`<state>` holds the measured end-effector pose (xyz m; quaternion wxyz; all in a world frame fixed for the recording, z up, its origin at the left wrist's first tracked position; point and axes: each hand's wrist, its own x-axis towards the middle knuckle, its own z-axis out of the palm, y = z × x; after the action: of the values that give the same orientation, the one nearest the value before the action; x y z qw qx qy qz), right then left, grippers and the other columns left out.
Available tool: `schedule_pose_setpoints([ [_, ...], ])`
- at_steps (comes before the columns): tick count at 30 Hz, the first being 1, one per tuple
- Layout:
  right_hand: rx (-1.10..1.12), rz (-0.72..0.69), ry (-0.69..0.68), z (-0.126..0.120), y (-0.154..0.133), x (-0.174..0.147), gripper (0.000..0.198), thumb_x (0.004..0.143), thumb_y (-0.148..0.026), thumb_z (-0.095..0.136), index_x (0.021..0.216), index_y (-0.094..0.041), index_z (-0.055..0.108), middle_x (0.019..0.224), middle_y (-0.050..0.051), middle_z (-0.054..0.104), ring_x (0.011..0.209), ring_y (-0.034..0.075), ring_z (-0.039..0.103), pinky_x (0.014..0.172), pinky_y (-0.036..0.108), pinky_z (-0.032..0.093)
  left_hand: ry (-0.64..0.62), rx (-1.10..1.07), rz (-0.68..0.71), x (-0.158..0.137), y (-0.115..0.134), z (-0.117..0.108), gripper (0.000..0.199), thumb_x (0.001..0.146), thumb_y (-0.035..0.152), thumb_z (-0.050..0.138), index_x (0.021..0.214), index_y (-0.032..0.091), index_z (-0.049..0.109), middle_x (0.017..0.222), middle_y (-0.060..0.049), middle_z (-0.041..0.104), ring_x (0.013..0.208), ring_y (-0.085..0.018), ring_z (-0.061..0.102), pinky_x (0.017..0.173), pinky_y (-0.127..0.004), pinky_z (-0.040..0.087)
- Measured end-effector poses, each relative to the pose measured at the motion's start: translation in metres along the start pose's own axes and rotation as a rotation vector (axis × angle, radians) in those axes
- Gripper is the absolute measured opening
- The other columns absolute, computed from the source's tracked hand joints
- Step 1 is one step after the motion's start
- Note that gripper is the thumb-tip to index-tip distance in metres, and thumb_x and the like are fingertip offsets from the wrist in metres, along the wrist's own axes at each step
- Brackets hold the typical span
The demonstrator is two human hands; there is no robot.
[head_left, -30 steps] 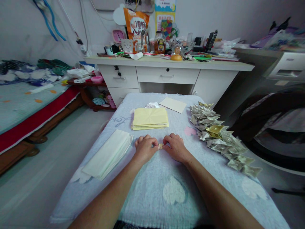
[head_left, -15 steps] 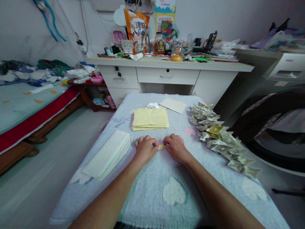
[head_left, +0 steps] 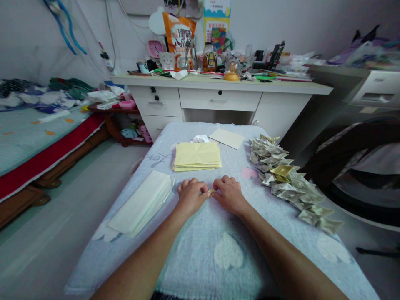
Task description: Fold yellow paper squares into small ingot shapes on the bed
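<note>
My left hand (head_left: 193, 195) and my right hand (head_left: 229, 194) meet over the cloth-covered table (head_left: 200, 254), fingers pinched from both sides on a small folded piece of yellowish paper (head_left: 211, 191). Most of that paper is hidden by my fingertips. Just beyond my hands lies a stack of yellow paper sheets (head_left: 197, 155). To the left of my left hand is a slanted stack of pale, long paper sheets (head_left: 142, 204). Right of my right hand, folded paper boat-like pieces (head_left: 281, 183) are nested in a long row, one of them shiny gold.
A cream card (head_left: 227, 138) and a crumpled white tissue (head_left: 200, 138) lie at the table's far end. Behind stands a cluttered desk (head_left: 218, 83) with drawers. A washing machine (head_left: 371, 89) is at the right, a bed (head_left: 46, 133) at the left.
My hands have drawn slightly closer together, thumbs nearer each other. Less of the small folded paper shows between them now.
</note>
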<state>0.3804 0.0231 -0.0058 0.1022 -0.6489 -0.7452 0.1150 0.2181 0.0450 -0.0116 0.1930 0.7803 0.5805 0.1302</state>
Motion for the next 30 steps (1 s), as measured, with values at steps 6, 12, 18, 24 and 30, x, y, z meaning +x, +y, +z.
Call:
schedule_pose_setpoints([
  [6, 0.024, -0.013, 0.011, 0.0, 0.001, -0.002, 0.022, 0.087, -0.043, 0.055, 0.098, -0.024, 0.058, 0.1, 0.005, 0.053, 0.094, 0.021, 0.045, 0.076, 0.032, 0.029, 0.022, 0.028, 0.009, -0.003, 0.001, 0.0, 0.014, 0.078, 0.041, 0.062, 0.078, 0.026, 0.064, 0.094, 0.0, 0.061, 0.099, -0.023, 0.047, 0.081, -0.034, 0.028],
  [12, 0.171, -0.094, 0.051, 0.001, 0.01, -0.006, 0.019, 0.085, -0.03, 0.056, 0.101, -0.023, 0.059, 0.099, 0.004, 0.054, 0.095, 0.02, 0.044, 0.08, 0.031, 0.029, 0.067, -0.002, 0.055, -0.007, 0.001, -0.001, 0.013, 0.079, 0.038, 0.061, 0.086, 0.026, 0.062, 0.095, 0.0, 0.062, 0.098, -0.021, 0.048, 0.081, -0.034, 0.028],
  [18, 0.265, -0.111, 0.035, -0.001, 0.013, -0.008, 0.032, 0.076, -0.015, 0.052, 0.106, -0.021, 0.061, 0.101, 0.004, 0.053, 0.097, 0.02, 0.042, 0.085, 0.033, 0.029, 0.074, -0.073, 0.125, -0.008, 0.001, -0.003, 0.023, 0.074, 0.033, 0.065, 0.097, 0.029, 0.063, 0.099, 0.001, 0.063, 0.098, -0.021, 0.049, 0.083, -0.034, 0.029],
  [24, 0.374, -0.14, 0.103, -0.003, 0.015, -0.009, 0.028, 0.08, -0.015, 0.048, 0.102, -0.022, 0.065, 0.098, 0.004, 0.054, 0.097, 0.019, 0.044, 0.086, 0.033, 0.03, 0.078, -0.12, 0.181, -0.009, 0.002, -0.004, 0.022, 0.073, 0.026, 0.065, 0.095, 0.028, 0.064, 0.096, 0.001, 0.063, 0.098, -0.021, 0.049, 0.083, -0.034, 0.03],
  [30, 0.5, -0.214, 0.169, -0.002, 0.017, -0.008, 0.015, 0.085, -0.029, 0.055, 0.093, -0.019, 0.063, 0.086, 0.003, 0.059, 0.086, 0.018, 0.05, 0.08, 0.032, 0.034, 0.139, -0.087, 0.273, -0.009, 0.003, -0.003, 0.022, 0.072, 0.017, 0.064, 0.092, 0.025, 0.062, 0.091, 0.0, 0.064, 0.093, -0.022, 0.049, 0.081, -0.034, 0.031],
])
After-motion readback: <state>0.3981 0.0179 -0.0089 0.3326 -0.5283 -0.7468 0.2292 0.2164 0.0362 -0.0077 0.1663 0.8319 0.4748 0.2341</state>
